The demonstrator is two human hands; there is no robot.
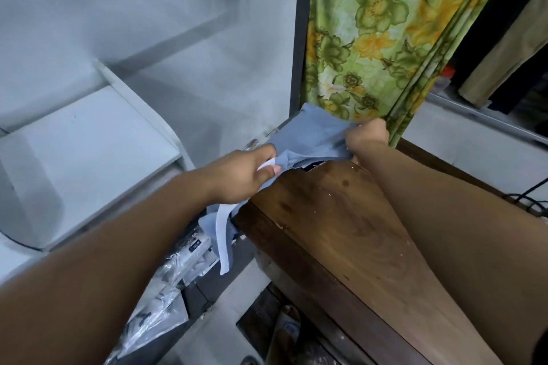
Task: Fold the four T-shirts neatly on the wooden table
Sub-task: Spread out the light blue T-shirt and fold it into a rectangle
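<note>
Near a green flowered curtain (379, 24), left hand (243, 175) and right hand (367, 136) grip a light blue T-shirt (311, 136) over the brown wooden desk (341, 216) corner, likely pulling it up to spread flat.

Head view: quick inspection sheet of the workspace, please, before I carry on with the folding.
Surface: wooden table, brown wood with pale specks.
Job's things: one blue T-shirt at the table's far end, part of it hanging over the left edge; other shirts not clearly seen.
Clutter: plastic-wrapped items below the table's left side.
Hands: left hand and right hand each grip the shirt.
Cables: black cable at the right edge of the view.
Surroundings: floral curtain behind the table; white wall to the left.
</note>
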